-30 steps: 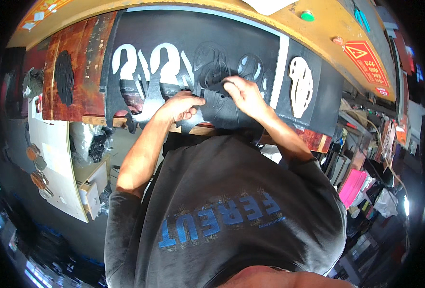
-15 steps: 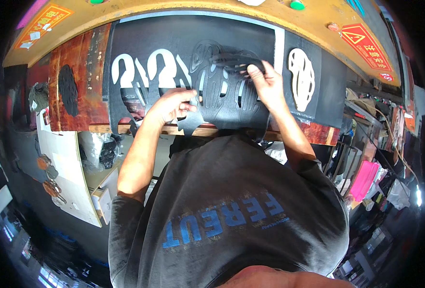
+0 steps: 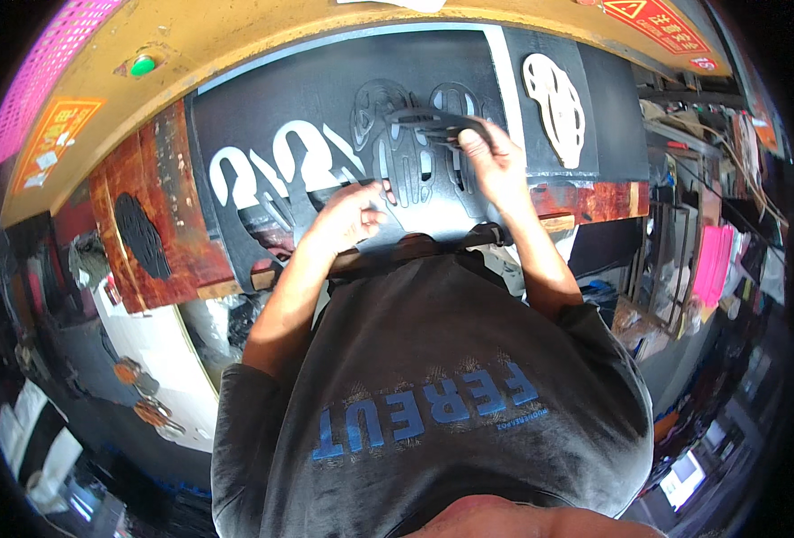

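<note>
Black cut-out piece [image 3: 433, 121] pinched in right hand [image 3: 495, 161] grip; left hand [image 3: 352, 215] flat, open on black sheet [image 3: 325, 99].

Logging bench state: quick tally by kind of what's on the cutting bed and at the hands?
Black sheet: 1
White shaped holes cut through the sheet: 3
White shaped hole in the right panel: 1
Black cut piece lifted by right hand: 1
Left hand pressing on the sheet: 1
Green button: 1
Total: 8
</note>
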`<action>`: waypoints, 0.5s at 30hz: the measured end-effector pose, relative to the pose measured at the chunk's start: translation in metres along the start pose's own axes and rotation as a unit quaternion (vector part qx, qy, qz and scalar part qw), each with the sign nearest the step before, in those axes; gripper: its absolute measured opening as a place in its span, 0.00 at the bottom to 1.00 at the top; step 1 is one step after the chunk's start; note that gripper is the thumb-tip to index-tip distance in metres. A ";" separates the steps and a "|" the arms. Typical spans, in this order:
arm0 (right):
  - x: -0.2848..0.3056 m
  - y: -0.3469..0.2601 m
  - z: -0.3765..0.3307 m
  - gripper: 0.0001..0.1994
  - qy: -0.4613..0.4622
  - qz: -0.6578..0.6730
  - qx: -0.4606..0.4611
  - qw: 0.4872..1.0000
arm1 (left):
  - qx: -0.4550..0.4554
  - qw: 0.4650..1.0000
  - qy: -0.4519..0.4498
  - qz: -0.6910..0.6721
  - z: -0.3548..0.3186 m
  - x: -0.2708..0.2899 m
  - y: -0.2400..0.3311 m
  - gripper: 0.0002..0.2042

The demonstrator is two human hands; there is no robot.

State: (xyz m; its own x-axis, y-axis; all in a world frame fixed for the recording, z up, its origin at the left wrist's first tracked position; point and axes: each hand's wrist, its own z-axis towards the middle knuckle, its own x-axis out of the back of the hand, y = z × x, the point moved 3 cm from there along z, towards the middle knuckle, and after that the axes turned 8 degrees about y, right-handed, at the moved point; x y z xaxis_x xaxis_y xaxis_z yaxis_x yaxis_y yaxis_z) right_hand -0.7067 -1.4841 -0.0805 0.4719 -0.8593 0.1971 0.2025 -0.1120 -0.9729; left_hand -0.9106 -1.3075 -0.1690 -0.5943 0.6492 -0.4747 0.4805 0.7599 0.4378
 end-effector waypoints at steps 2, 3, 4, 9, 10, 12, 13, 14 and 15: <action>0.005 -0.010 0.002 0.14 0.043 0.045 -0.020 0.998 | -0.002 0.998 0.037 0.055 -0.005 0.003 0.002 0.16; 0.009 -0.015 0.005 0.14 0.068 0.012 -0.034 0.997 | -0.015 0.991 0.059 0.116 -0.010 0.004 0.004 0.18; 0.010 -0.023 0.004 0.15 0.065 0.030 -0.029 0.997 | -0.021 0.980 0.085 0.180 -0.015 0.006 0.006 0.20; 0.009 -0.058 0.006 0.14 0.114 0.068 -0.028 0.991 | -0.169 0.850 0.138 0.480 -0.044 0.019 0.029 0.22; 0.004 -0.066 0.007 0.14 0.119 0.030 -0.039 0.992 | -0.170 0.860 0.123 0.465 -0.045 0.020 0.031 0.20; -0.019 -0.084 0.014 0.15 0.078 0.094 -0.016 0.992 | -0.164 0.904 0.070 0.388 -0.050 0.025 0.031 0.20; -0.031 -0.093 0.019 0.16 0.083 0.074 -0.022 0.994 | -0.177 0.895 0.072 0.402 -0.051 0.028 0.032 0.21; -0.049 -0.103 0.023 0.16 0.026 0.108 -0.033 0.993 | -0.258 0.848 0.086 0.454 -0.055 0.030 0.034 0.22; -0.068 -0.113 0.027 0.17 -0.014 0.143 -0.032 0.989 | -0.283 0.832 0.112 0.463 -0.059 0.034 0.032 0.21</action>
State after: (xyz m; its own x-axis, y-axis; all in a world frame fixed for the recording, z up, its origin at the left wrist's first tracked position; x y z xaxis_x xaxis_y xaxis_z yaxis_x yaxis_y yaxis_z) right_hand -0.7380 -1.3996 0.0192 0.5253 -0.8468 -0.0842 0.0039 0.1013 -0.9949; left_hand -0.9533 -1.2630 -0.1265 -0.2741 0.8776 0.3933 0.4566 -0.2412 0.8563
